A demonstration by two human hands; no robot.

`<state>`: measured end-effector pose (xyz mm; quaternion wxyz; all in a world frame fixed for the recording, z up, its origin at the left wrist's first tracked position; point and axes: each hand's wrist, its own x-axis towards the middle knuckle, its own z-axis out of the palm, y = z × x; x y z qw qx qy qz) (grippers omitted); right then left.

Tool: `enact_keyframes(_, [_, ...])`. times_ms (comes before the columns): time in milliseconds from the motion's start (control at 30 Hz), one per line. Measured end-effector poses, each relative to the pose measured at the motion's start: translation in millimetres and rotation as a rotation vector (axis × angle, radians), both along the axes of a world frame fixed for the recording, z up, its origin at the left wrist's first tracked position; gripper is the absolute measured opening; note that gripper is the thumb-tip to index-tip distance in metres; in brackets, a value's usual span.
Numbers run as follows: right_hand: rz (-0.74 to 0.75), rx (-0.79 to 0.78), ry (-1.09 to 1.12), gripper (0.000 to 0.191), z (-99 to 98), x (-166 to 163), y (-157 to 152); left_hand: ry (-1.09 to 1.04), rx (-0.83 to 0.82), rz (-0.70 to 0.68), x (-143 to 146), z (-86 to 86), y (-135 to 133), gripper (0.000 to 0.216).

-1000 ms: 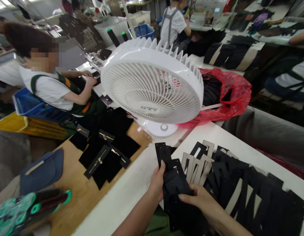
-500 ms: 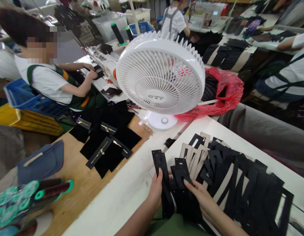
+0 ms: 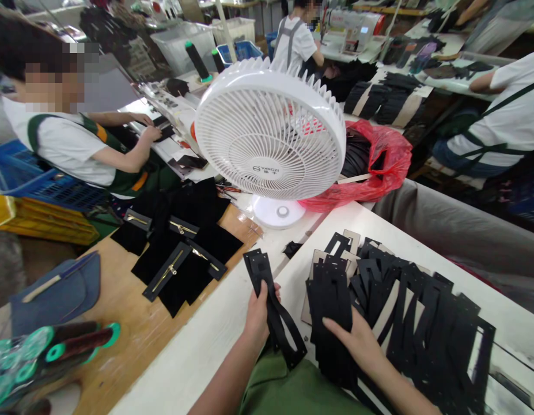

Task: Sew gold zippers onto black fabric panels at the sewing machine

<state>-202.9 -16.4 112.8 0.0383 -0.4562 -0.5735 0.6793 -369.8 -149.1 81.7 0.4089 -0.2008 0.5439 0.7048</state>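
My left hand [image 3: 257,314] is closed on a long black frame-shaped cut piece [image 3: 273,305], held a little to the left of the pile. My right hand [image 3: 353,340] rests with fingers stretched over a stack of black cut pieces [image 3: 331,300] on the white table [image 3: 215,340]. A long overlapping row of black and tan frame pieces [image 3: 413,311] runs to the right of that stack.
A white table fan [image 3: 269,135] stands just beyond the pieces. A red plastic bag [image 3: 379,161] lies behind it. Black zip panels [image 3: 180,256] lie on a wooden board at left, green-capped thread spools [image 3: 55,349] at lower left. Other people work at nearby tables.
My left hand has pulled one black frame piece off the stack and drawn it to the left. My right hand has stayed on the stack, pressing it flat.
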Motion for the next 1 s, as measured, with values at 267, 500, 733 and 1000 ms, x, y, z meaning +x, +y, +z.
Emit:
enact_keyframes(267, [0.065, -0.157, 0.109, 0.044, 16.4, -53.6, -2.9, -0.257, 0.175, -0.236, 11.9, 23.5, 14.2, 0.066])
enact_keyframes(500, [-0.132, 0.087, 0.052, 0.039, 9.2, -49.5, -4.1, -0.409, 0.472, -0.27, 27.9, 36.4, 11.9, 0.078])
enact_keyframes(733, [-0.175, -0.181, 0.174, 0.042, 5.2, -37.6, 5.6, -0.116, 0.368, -0.229, 27.3, 34.1, 6.8, 0.043])
enact_keyframes(1000, [-0.165, -0.395, 0.255, 0.037, 17.1, -24.5, 23.4, -0.085, 0.202, -0.243, 4.1, 34.6, -1.8, 0.036])
